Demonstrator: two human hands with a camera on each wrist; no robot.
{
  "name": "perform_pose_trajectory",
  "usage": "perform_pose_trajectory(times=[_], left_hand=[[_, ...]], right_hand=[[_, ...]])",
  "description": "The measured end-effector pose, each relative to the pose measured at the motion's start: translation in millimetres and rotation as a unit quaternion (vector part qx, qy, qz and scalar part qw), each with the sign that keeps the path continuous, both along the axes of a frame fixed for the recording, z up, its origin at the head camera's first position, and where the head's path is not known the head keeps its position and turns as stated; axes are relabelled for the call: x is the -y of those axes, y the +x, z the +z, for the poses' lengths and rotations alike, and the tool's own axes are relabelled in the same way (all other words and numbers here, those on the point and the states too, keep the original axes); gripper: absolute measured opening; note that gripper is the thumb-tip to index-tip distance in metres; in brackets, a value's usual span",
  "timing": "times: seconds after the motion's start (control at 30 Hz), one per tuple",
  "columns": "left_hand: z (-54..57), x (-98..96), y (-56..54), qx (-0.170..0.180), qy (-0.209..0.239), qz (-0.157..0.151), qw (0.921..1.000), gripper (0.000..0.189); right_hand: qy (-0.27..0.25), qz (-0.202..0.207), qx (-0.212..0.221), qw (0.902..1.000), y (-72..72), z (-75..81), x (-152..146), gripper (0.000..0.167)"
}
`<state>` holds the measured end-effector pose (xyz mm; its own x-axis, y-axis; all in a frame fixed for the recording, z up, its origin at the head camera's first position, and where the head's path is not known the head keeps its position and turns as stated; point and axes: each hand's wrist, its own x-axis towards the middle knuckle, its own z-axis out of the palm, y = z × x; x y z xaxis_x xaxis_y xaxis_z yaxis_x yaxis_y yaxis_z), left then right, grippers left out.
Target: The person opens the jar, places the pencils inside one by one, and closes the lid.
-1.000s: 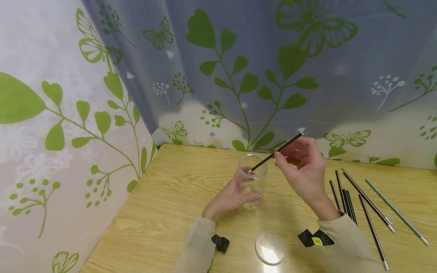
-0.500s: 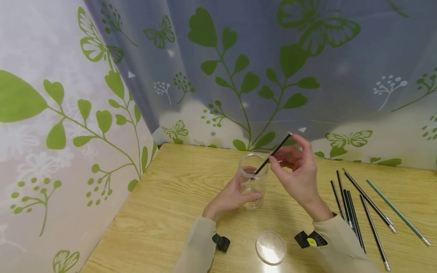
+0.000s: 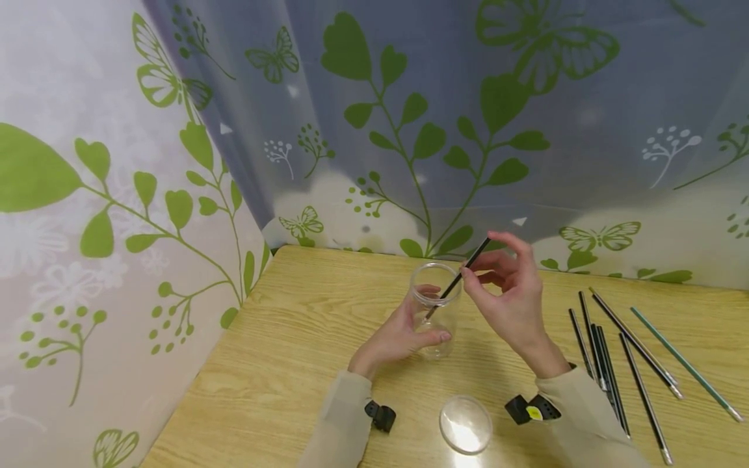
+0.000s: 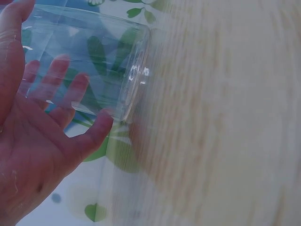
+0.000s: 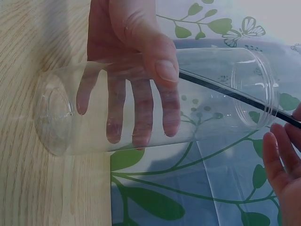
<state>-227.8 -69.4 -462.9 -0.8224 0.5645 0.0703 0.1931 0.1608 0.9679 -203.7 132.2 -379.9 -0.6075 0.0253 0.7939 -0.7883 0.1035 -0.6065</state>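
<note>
A clear, open-topped plastic jar stands upright on the table. My left hand holds it, thumb in front and fingers behind, as the right wrist view also shows through the clear wall. Between thumb and fingers, my right hand pinches a black pencil just above the rim. The pencil slants down to the left, its lower part inside the jar. In the right wrist view the pencil passes through the jar's mouth, and the left thumb hides its lower end.
A round clear lid lies on the wooden table in front of the jar. To the right lie several dark pencils and a green pencil. A patterned curtain hangs behind the table.
My right hand has moved left toward the jar. The pencil has gone from the rim down into the jar and stands steeper. My left hand and the jar have stayed in place.
</note>
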Motion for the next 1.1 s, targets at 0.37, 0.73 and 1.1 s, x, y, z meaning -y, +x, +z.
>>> perform_pose_trajectory(times=[0.37, 0.73, 1.1], left_hand=[[0.2, 0.0, 1.1, 0.0, 0.001, 0.004, 1.0, 0.077], [1.5, 0.0, 1.5, 0.0, -0.001, 0.007, 1.0, 0.075], [1.2, -0.8, 2.3, -0.012, -0.017, 0.018, 0.9996, 0.076]], right_hand=[[0.001, -0.01, 0.057, 0.9983, -0.3, -10.0, 1.8, 0.031], [0.014, -0.012, 0.092, 0.9956, -2.0, -16.5, 3.6, 0.017], [0.04, -0.032, 0.155, 0.9865, -3.0, -19.2, -2.4, 0.011]])
